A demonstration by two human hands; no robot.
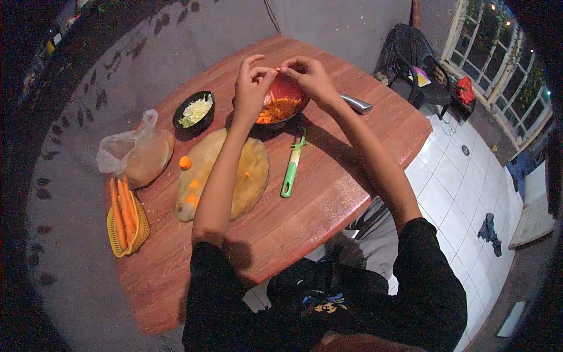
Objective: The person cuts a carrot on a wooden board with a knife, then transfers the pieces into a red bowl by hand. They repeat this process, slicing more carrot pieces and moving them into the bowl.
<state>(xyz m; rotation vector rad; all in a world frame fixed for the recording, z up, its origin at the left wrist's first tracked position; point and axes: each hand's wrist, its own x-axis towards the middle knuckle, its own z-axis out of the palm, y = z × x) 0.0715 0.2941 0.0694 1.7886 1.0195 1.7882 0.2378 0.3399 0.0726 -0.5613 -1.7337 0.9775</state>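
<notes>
Above the bowl point(296, 91), dark outside and red inside, my left hand point(252, 85) and my right hand point(309, 77) meet at the fingertips. Both pinch a small orange piece of carrot point(280, 70) between them. Shredded carrot point(277, 110) lies in the bowl under my hands. A green-handled peeler point(291, 167) rests on the table nearer to me. My left forearm crosses over a round wooden cutting board point(249, 182), partly hiding it; a few carrot pieces point(193, 183) lie there, with a carrot stub point(185, 162) at its left edge.
A black bowl of shredded cabbage point(196, 111) stands left of the hands. Further left are a clear plastic bag point(138, 146) and a yellow basket point(141, 232) holding whole carrots point(121, 211). A metal handle point(356, 104) lies right of the carrot bowl. A dark chair point(419, 64) stands beyond the table.
</notes>
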